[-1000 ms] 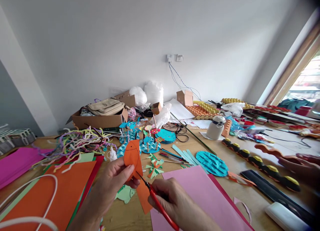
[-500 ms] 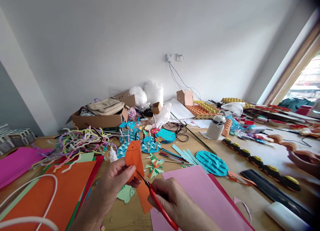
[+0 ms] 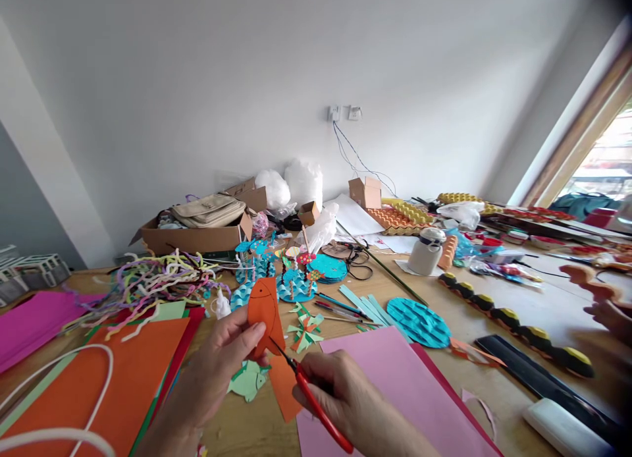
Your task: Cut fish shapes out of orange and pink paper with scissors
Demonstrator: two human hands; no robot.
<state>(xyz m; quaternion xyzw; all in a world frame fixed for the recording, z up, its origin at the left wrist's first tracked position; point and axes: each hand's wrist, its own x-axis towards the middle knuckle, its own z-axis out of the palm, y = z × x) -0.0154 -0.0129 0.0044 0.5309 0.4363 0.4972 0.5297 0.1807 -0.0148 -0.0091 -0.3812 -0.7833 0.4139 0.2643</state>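
Note:
My left hand (image 3: pixel 230 351) pinches a strip of orange paper (image 3: pixel 263 305) between thumb and fingers, held up over the table. A fish outline with a dot for an eye is drawn on it in dark pen. My right hand (image 3: pixel 340 391) grips red-handled scissors (image 3: pixel 320 411), whose dark blades meet the paper beside my left fingertips. Below the blades the strip's lower part hangs down. Under my left hand a cut-out green paper fish (image 3: pixel 248 380) lies on the wooden table. Small green and orange scraps (image 3: pixel 305 328) sit just behind the scissors.
Orange sheets (image 3: pixel 118 371) and tangled pipe cleaners (image 3: pixel 162 286) lie left. A pink sheet (image 3: pixel 380 378) is at right, with a blue corrugated disc (image 3: pixel 419 322) and a white bottle (image 3: pixel 425 251) beyond. Another person's hand (image 3: pixel 609 315) holds an orange egg-carton strip (image 3: pixel 587 280) at far right.
My hands, the paper and the scissors stay nearly in place; my left fingers shift slightly. At far right the other person's hand and the orange strip move a little to the right.

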